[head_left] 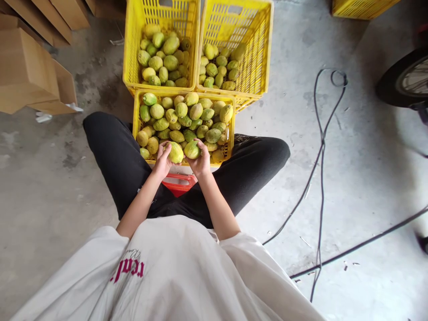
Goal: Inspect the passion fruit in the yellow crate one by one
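Fruit fills both hands: the left hand point(162, 159) is curled around a yellow-green fruit point(175, 152), and the right hand point(202, 159) grips a greener fruit point(192, 150) just beside it, the two fruits touching or nearly so. Both are held right over the near rim of the nearest yellow crate point(136, 117), which sits between the person's knees. Just below the hands, a red object point(179, 183) shows under the crate's edge; it looks like a stool or handle, though too little shows to say. The crate is heaped with similar fruit up to its rim, so little free space lies ahead of the fingers. Black trouser legs point(117, 151) flank the hands closely on both sides. Beyond the near crate, two further yellow crates stand touching side by side: the left back crate point(129, 49) about half full, the right back crate point(265, 49) less so. Left of the hands and farther off lie cardboard boxes point(30, 71). To the right, open concrete floor point(368, 169) is crossed by black cables point(321, 147).
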A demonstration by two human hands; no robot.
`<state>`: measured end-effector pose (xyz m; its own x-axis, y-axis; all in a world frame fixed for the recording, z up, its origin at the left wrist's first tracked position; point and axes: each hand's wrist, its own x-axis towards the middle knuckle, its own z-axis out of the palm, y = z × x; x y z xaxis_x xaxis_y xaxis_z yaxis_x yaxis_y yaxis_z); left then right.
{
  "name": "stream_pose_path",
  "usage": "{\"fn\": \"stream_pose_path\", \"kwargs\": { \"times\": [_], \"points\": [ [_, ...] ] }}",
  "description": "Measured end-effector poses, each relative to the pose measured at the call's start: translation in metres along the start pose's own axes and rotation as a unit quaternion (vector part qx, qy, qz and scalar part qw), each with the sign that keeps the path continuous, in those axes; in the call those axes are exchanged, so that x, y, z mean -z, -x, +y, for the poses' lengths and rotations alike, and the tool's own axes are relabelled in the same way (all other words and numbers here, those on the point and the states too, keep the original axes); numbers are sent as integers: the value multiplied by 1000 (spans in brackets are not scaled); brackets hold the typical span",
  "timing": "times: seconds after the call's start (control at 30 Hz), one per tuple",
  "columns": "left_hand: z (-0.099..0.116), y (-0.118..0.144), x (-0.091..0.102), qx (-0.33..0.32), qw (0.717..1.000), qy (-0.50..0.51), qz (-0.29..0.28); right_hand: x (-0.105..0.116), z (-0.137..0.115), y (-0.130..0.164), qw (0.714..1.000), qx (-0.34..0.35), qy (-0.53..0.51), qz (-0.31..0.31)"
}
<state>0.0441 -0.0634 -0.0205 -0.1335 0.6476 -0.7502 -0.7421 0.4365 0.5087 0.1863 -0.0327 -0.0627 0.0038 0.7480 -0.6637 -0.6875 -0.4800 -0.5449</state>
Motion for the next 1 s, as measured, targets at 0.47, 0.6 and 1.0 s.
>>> {"fn": "stream_pose_path", "kwargs": {
  "times": [0.47, 0.6, 1.0],
  "points": [
    [7, 0, -3, 26, 994, 72, 72, -9, -3, 1, 996, -71, -47, -29],
    [5, 1, -4, 20, 994, 71, 76, -11, -1, 1, 997, -61, -37, -8],
    [0, -6, 6, -8, 1000, -10, 17, -12, -7, 6, 998, -58, -6, -13]
  ]
}}
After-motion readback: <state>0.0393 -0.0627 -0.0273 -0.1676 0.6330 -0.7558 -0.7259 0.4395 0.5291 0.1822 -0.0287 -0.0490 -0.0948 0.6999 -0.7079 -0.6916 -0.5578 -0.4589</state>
